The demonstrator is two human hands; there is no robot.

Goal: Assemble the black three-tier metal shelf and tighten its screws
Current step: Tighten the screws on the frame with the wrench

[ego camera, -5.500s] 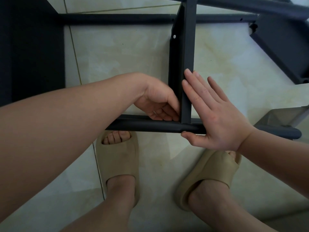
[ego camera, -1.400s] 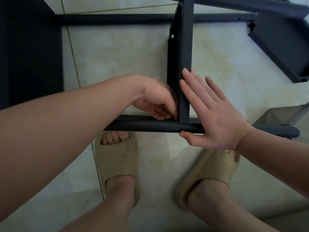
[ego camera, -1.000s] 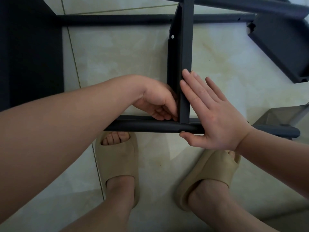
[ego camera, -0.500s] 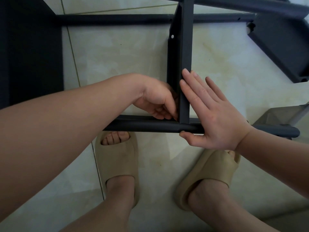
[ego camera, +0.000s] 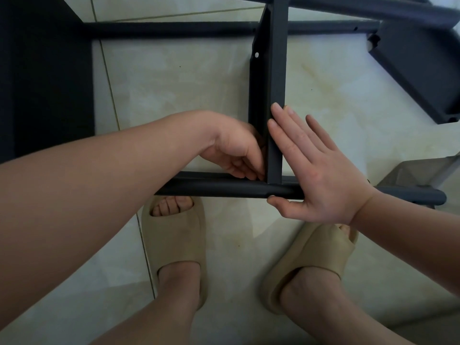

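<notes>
Probably a screw is being seated where the shelf's board (ego camera: 276,70) meets the bar (ego camera: 219,189)
The left hand (ego camera: 234,150) curls into the corner beside the board, though I cannot tell what it pinches; between the hands stands the joint; the right hand (ego camera: 316,175) presses flat and open, thumb under the bar. The next turn likely needs a steady brace, since the corner is tight

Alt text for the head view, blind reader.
The right hand, fingers straight, braces a black metal crossbar where it meets a round black metal tube; the left hand reaches curled fingers into that joint's corner. Beige slide sandals stand on pale floor tiles.
</notes>
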